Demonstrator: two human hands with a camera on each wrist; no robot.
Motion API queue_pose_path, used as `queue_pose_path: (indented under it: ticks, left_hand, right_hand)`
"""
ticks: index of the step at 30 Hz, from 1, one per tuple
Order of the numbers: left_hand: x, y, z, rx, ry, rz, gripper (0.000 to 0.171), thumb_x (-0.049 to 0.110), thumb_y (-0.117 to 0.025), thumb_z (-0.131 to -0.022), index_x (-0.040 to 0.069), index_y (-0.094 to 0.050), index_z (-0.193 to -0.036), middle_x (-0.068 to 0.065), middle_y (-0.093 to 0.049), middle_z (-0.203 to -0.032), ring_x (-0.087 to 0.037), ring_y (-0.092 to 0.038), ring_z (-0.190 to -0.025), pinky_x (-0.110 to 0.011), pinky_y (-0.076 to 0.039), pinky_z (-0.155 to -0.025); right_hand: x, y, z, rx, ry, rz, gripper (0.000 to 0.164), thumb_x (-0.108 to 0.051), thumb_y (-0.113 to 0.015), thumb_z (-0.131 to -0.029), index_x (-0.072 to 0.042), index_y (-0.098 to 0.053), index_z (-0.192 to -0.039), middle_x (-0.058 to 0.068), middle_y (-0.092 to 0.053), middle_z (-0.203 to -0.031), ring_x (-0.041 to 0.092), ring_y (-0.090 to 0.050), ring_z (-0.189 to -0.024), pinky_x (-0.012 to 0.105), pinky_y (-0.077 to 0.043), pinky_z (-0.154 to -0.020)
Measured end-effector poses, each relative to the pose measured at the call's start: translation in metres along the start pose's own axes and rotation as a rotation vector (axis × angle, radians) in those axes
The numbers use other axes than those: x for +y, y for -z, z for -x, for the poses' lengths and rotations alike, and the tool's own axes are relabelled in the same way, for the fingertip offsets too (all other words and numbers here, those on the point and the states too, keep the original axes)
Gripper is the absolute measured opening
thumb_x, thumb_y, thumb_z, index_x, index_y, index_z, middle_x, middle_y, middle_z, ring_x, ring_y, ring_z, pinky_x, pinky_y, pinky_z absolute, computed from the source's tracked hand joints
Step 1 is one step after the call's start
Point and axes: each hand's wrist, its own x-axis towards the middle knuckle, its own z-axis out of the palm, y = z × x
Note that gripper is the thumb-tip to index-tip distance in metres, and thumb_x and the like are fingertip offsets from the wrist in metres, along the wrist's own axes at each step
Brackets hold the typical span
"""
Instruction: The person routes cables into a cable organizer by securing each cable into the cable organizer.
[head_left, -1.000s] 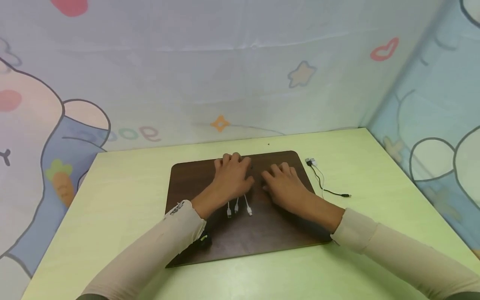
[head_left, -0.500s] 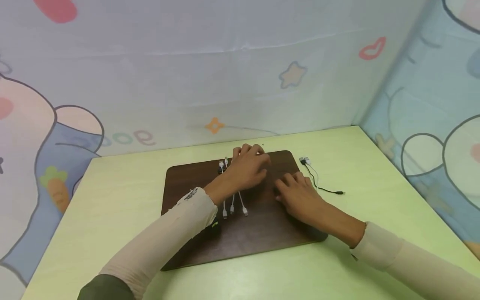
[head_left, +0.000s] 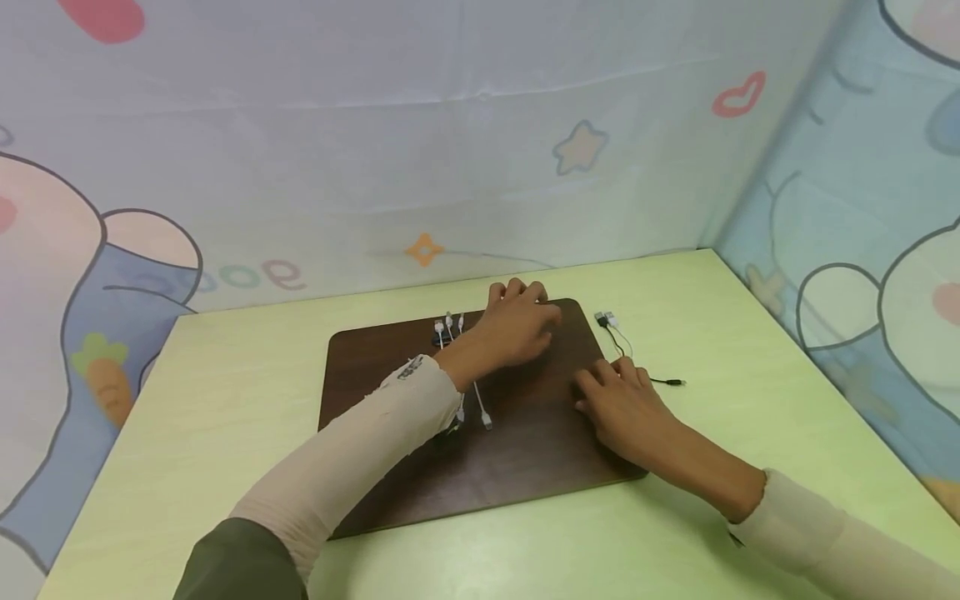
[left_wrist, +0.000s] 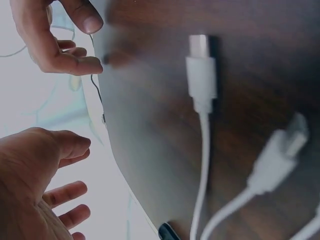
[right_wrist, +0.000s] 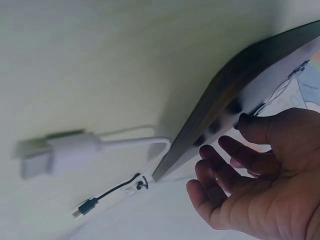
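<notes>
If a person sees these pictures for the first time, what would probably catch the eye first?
Probably the dark board on the pale table, with the left hand over its far part and the right hand at its right edge. White cables stand out on the board, to the left of the left hand. Behind the table, the cartoon backdrop may also draw the eye.

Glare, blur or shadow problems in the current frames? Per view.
Head: mostly legible, pale glare on the front of the table; left wrist: background beyond the brown board washed out, white cable plugs look soft; right wrist: dim overall, nearest white USB plug badly blurred, dark shadow-like smudges on the board beside the fingers of the right hand.
</notes>
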Motion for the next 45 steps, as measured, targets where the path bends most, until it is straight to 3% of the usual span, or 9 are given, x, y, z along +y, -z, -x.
queue_pose_path:
  ticks: [13,20,27,36,45]
  left_hand:
    - [0.032,-0.001,-0.022,-0.051,-0.013,-0.083,0.031,0.031,-0.047,-0.11,0.037,-0.061,-0.137,0.003,-0.051,-0.132,-0.025,-0.041,-0.117,-0.048,-0.032,-0.103]
    - [0.045,-0.009,-0.034,-0.04,-0.024,-0.16,0.032,0.025,-0.042,-0.111,0.037,-0.063,-0.133,0.004,-0.05,-0.118,-0.023,-0.036,-0.107,-0.044,-0.028,-0.097]
    - [0.052,-0.015,-0.045,-0.061,-0.033,-0.196,0.043,0.022,-0.05,-0.108,0.04,-0.055,-0.146,0.003,-0.05,-0.13,-0.023,-0.037,-0.112,-0.044,-0.028,-0.1]
    - [0.064,-0.021,-0.06,-0.052,-0.079,-0.31,0.039,0.022,-0.049,-0.11,0.039,-0.058,-0.143,0.005,-0.048,-0.146,-0.024,-0.04,-0.126,-0.047,-0.029,-0.11]
    - [0.064,-0.033,-0.075,-0.032,-0.064,-0.352,0.039,0.023,-0.05,-0.11,0.042,-0.058,-0.143,0.006,-0.048,-0.146,-0.023,-0.04,-0.126,-0.047,-0.03,-0.112]
  right_hand:
    - [0.015,0.004,0.027,0.066,-0.009,0.047,0.026,-0.015,-0.073,-0.095,-0.01,-0.063,-0.118,0.015,-0.064,-0.111,0.042,-0.055,-0.105,0.051,-0.045,-0.082]
    - [0.023,0.008,0.039,0.093,-0.047,0.069,0.023,-0.01,-0.075,-0.092,-0.007,-0.064,-0.113,0.017,-0.065,-0.117,0.043,-0.055,-0.11,0.055,-0.045,-0.085]
    - [0.034,0.006,0.049,0.125,-0.068,0.05,0.022,-0.004,-0.073,-0.09,-0.007,-0.065,-0.111,0.016,-0.065,-0.114,0.044,-0.054,-0.11,0.056,-0.043,-0.084]
    - [0.042,0.009,0.06,0.089,-0.119,0.048,0.02,-0.007,-0.074,-0.089,-0.005,-0.065,-0.107,0.017,-0.065,-0.113,0.045,-0.055,-0.109,0.057,-0.043,-0.084]
    - [0.044,0.009,0.071,0.079,-0.134,0.048,0.017,-0.017,-0.079,-0.089,-0.008,-0.067,-0.097,0.014,-0.066,-0.111,0.045,-0.056,-0.108,0.055,-0.044,-0.08]
